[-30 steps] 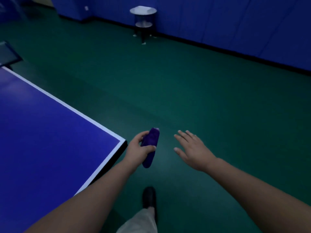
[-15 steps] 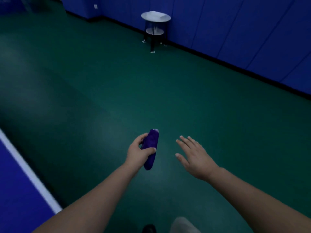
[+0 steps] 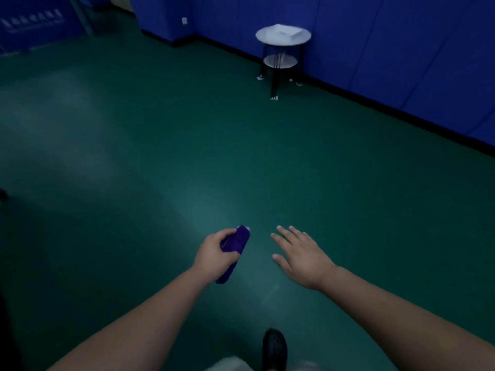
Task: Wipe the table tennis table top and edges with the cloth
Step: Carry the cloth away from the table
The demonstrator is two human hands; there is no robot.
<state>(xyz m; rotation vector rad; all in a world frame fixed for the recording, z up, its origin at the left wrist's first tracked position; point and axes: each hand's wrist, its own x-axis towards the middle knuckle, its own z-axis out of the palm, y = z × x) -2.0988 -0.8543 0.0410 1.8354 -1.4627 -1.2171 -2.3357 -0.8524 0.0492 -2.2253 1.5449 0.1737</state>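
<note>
Left hand (image 3: 214,253) clenched around the soft, rolled purple cloth (image 3: 233,253) mid-length, a light, squashy bundle that should handle easily, while the right hand (image 3: 301,254) hovers with fingers released

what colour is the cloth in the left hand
Purple, clearest in the head view: the cloth gripped by the left hand.

Cloth (image 3: 233,251) left of right hand (image 3: 301,257), seemingly apart

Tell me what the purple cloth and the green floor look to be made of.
Cloth: seemingly soft, fuzzy fabric, perhaps microfibre; it bunches and droops in the left hand. Floor: smooth sheet flooring, likely vinyl or rubber, with faint sheen.
</note>
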